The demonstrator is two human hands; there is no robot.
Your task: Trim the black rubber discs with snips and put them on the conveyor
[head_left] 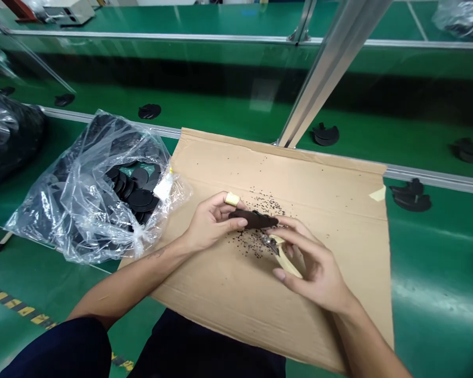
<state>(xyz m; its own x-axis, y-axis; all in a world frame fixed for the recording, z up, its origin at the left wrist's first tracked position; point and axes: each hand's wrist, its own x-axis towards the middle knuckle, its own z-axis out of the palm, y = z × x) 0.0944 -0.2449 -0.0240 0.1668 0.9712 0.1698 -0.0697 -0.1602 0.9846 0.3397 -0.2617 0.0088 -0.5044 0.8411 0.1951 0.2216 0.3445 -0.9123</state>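
Fingers [216, 201] and thumb of the left hand [205, 224] are clamped on the left end of a dark part [256, 220], and one of them wears a yellow wrap [232, 198]. Thin and flat, the part looks brownish black and matt; it is tipped nearly edge-on, with a bumpy, scalloped upper edge and a smoother lower one. It is held above a brown cardboard sheet [236, 310], over a scatter of tiny black bits [256, 247]. The right hand's [317, 268] fingers and thumb close round a hand tool [287, 262] with pale yellow handles and a metal head, just beside the part's right end; whether those fingertips touch the part is hard to tell.

To the left, a crumpled clear plastic bag [63, 210] overlaps the cardboard. Its opening shows many rounded black discs [140, 198] heaped on one another, with a white label [164, 187] at the edge. Another clear bag [3, 131] at the far left holds something dark, not clear enough to identify. On the green desk [449, 241], right of the cardboard, sits a small black stack [412, 197].
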